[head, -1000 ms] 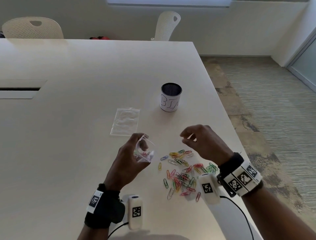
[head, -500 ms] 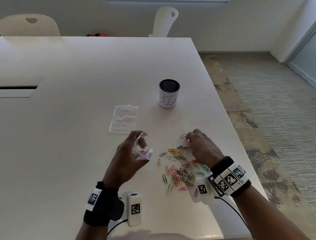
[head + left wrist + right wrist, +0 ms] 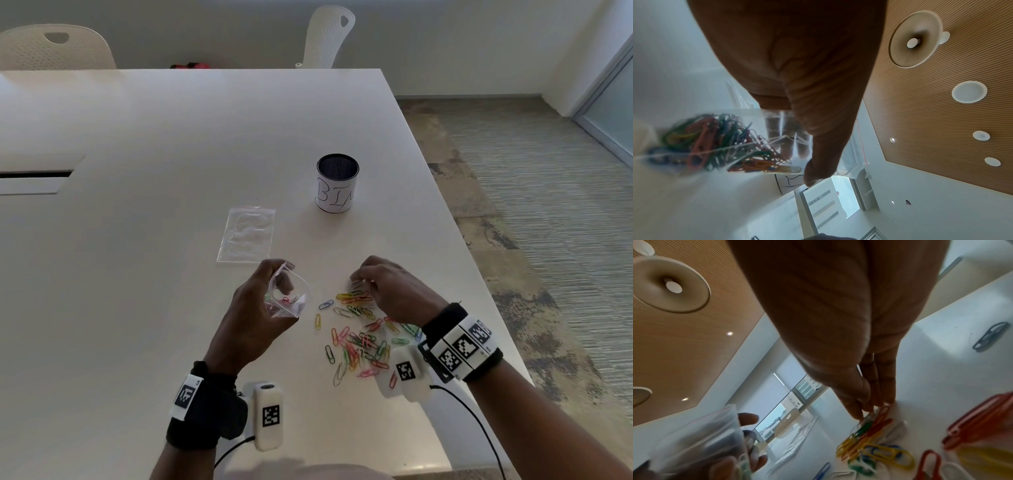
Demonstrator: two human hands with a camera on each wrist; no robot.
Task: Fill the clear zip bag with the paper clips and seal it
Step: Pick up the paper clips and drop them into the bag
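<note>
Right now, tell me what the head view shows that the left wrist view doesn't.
Head only: the loose clips on the table, the right hand reaching into them, a spare flat bag and the cup. Left wrist only: ceiling lights and the clips packed in the bag's bottom. Both: the left hand holding the open bag.

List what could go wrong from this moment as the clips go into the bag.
1. The left hand holds the open zip bag tilted above the table; tilt it further and clips already inside may slide out.
2. The right hand fingers several tangled paper clips; one could drop on the way over.
3. The loose pile lies near the table's right edge, so a sweep of the wrist might knock clips off.
</note>
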